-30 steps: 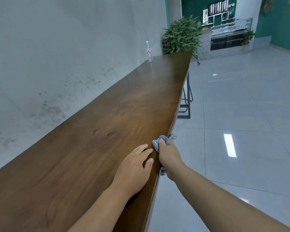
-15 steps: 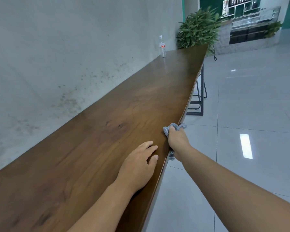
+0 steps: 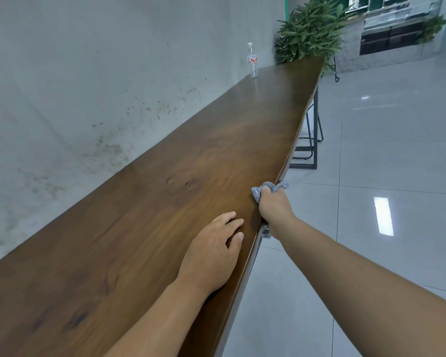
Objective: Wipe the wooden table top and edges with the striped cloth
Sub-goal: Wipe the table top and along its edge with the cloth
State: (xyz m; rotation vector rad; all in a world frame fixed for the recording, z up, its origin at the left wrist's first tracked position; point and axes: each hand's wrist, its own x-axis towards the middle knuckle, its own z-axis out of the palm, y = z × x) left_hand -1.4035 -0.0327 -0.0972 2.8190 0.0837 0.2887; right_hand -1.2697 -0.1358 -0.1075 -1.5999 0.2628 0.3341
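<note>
From the head view, the right hand [image 3: 274, 206] has its grip clamped tight on the striped cloth [image 3: 258, 193], fingers curled round it right at the front edge of the wooden table [image 3: 165, 202]. The cloth is bunched over that edge: a grey wad pokes out ahead of the knuckles, and a tail hangs below the wrist, under the rim. That's a soft, light rag, I'd say. It will crumple and fold to whatever it's pressed against, so a full-fisted hold round the bunch, as here, looks like the place to take it, with the edge squeezed between thumb side and fingers.

The left hand [image 3: 213, 253] lies flat on the table top just behind and inboard of the grip, fingers relaxed, holding nothing, bracing by the look of it.

Compared with a second ago, the cloth hand has slid farther along the edge, away from the person, and the gap to the flat hand has opened up. The flat hand hasn't shifted. Well ahead of the grip, a water bottle [image 3: 253, 61] stands by the wall, with a potted plant [image 3: 309, 29] beyond the far end.
</note>
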